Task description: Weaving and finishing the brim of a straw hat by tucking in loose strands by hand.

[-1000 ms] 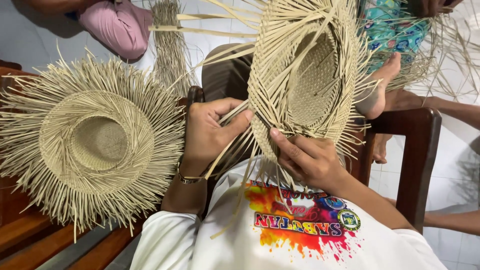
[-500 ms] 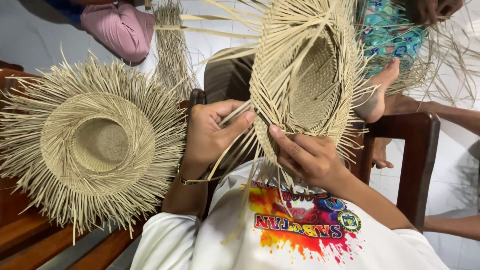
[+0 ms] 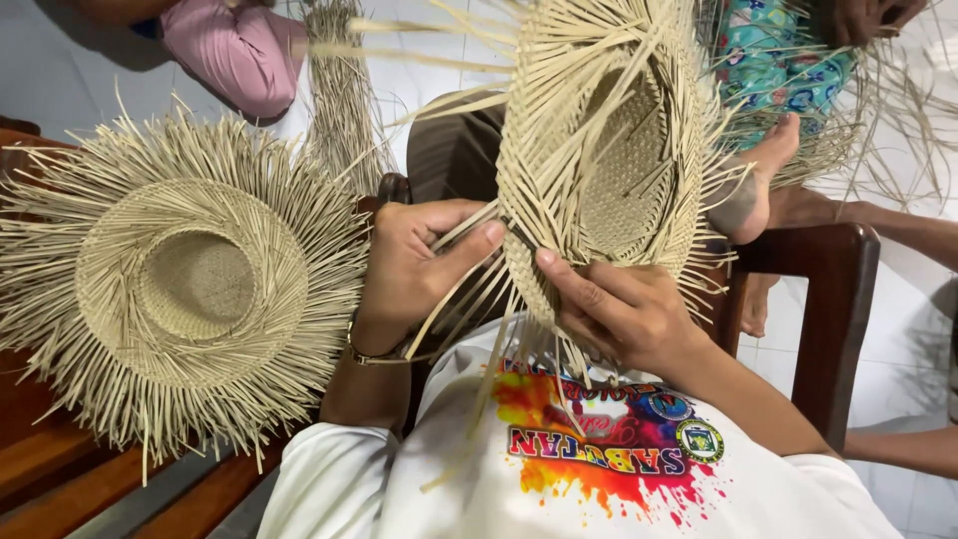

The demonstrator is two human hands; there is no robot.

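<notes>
Nearest, shirt: white shirt (image 3: pixel 599 479) with a multicoloured splash print fills the bottom edge, worn by the person whose hands are at work.
Right hand: right hand (image 3: pixel 624 309) sits just above the shirt, fingers curled and pressed together against the lower brim of the unfinished straw hat (image 3: pixel 609 150); thumb tip lies on the weave edge.
Left hand: left hand (image 3: pixel 414 265) is beside it, thumb pressed toward the curled fingers, pinching loose straw strands (image 3: pixel 459 299) that trail down from the brim. A thin bracelet (image 3: pixel 374 354) circles the wrist.
Hat in hand: held upright between both hands at centre frame, tilted on edge, crown hollow facing the camera, free strands bristling all round the rim.
Second hat: flat straw hat (image 3: pixel 195 284) lies crown-up on the wooden bench (image 3: pixel 60 469) at left, well apart from the hands, fringe uncut.
Chair: dark wooden chair arm (image 3: pixel 833 299) stands at right behind the held hat.
Farther: bare foot (image 3: pixel 753 195) of another person rests just beyond the brim; a straw bundle (image 3: pixel 339 100) stands upright behind; pink cloth (image 3: pixel 235 50) shows at top left, teal patterned cloth (image 3: pixel 773 55) at top right.
Floor: pale tiles (image 3: pixel 60 70).
</notes>
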